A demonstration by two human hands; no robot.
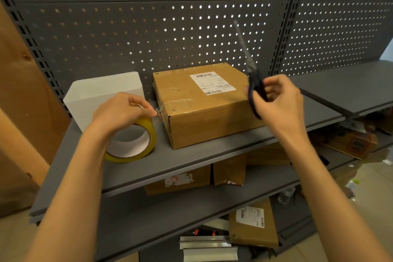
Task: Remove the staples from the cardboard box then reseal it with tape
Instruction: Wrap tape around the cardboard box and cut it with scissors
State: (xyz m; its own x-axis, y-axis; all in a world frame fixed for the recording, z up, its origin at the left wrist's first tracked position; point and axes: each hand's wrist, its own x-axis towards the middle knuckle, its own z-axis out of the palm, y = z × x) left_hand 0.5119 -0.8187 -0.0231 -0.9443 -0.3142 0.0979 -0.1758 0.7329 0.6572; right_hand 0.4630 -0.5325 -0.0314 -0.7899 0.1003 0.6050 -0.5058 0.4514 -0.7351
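Left hand [119, 110] grips tape roll [136, 142] beside box [204, 104] on shelf [182, 159]; strip apparently spans to box. Right hand [276, 100] holds scissors [253, 83], blades up, right of strip.

Shelf [191, 155] is pretty cramped at the back: the cardboard box [204, 108] sits right up against the pegboard [148, 27], and the white bin [106, 91] is just beside it on the left, only a thin gap between them. The tape roll [136, 140] stands in front of the bin with a clear strip running over to the box's near-left corner, so that gap is blocked. Front edge of the shelf is bare. Above the box it's open, except the scissors [253, 83] held over its right end, blades up.
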